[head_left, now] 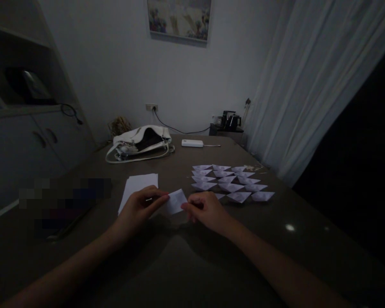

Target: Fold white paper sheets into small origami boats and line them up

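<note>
Between my two hands, a small folded piece of white paper [177,202] is held up just above the table. My left hand [141,206] pinches its left edge between thumb and fingers. On the opposite edge, my right hand [208,210] grips the lower right corner, with its fingers curled. Under and behind my left hand lies a stack of white paper sheets [137,183], partly hidden by it. Several folded paper boats [231,187] stand in rows beyond my right hand, which hides part of the nearest row.
A white handbag [141,143] lies open at the table's far left. Beside it are a white power bank [192,143] and its short cable. A black kettle [233,122] stands on a small cabinet behind the table. Curtains [285,85] hang along the right.
</note>
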The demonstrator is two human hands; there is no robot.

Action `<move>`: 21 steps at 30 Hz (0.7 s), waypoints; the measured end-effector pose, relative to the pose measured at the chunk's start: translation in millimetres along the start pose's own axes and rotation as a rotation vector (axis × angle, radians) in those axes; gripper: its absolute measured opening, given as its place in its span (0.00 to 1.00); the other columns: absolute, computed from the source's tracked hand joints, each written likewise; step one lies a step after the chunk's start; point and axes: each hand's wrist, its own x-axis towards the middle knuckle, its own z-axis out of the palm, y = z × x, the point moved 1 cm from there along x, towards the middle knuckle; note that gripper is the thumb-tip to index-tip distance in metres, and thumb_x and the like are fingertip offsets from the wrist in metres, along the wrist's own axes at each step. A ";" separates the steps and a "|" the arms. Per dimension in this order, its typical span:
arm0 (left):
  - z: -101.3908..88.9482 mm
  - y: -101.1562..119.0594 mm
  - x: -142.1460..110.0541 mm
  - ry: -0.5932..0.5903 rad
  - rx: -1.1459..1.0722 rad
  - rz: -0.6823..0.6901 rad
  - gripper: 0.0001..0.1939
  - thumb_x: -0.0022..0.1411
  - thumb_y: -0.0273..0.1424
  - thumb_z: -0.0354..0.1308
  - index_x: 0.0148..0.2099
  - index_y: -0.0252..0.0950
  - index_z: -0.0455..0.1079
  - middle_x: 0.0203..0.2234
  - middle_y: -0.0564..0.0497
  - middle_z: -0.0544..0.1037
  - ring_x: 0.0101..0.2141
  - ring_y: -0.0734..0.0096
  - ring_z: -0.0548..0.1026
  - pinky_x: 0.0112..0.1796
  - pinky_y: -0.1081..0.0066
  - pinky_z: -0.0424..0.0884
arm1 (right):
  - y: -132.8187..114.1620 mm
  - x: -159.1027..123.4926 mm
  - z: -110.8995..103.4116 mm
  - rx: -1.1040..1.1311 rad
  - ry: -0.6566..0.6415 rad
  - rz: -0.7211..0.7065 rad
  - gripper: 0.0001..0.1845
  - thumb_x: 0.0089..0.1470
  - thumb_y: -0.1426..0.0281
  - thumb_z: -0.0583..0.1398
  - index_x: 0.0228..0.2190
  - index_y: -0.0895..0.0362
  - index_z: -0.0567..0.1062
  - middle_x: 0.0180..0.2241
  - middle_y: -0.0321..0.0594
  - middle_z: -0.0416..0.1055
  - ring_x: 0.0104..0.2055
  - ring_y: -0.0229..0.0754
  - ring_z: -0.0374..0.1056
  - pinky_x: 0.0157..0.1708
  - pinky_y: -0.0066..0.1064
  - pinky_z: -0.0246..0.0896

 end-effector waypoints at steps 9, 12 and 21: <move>3.0 -7.8 -4.4 -0.064 -0.080 -0.089 0.14 0.54 0.37 0.61 0.41 0.35 0.76 0.32 0.48 0.80 0.32 0.66 0.76 0.33 0.72 0.71 | 4.1 5.6 -1.8 0.537 0.039 0.084 0.16 0.50 0.60 0.61 0.37 0.58 0.76 0.32 0.40 0.74 0.31 0.35 0.71 0.34 0.29 0.67; 4.5 -8.0 -3.9 -0.091 -0.070 -0.060 0.12 0.53 0.36 0.63 0.38 0.35 0.75 0.33 0.49 0.80 0.34 0.65 0.77 0.36 0.70 0.72 | 5.9 6.4 -1.7 0.519 0.051 0.058 0.13 0.47 0.66 0.64 0.36 0.57 0.77 0.32 0.38 0.75 0.32 0.35 0.70 0.37 0.31 0.67; 2.1 -7.7 -4.6 -0.091 -0.024 0.114 0.10 0.53 0.32 0.64 0.37 0.35 0.72 0.33 0.50 0.77 0.35 0.66 0.76 0.38 0.69 0.73 | -2.2 2.8 -0.1 0.579 0.004 0.005 0.15 0.46 0.74 0.62 0.39 0.55 0.77 0.33 0.37 0.77 0.34 0.36 0.71 0.43 0.35 0.66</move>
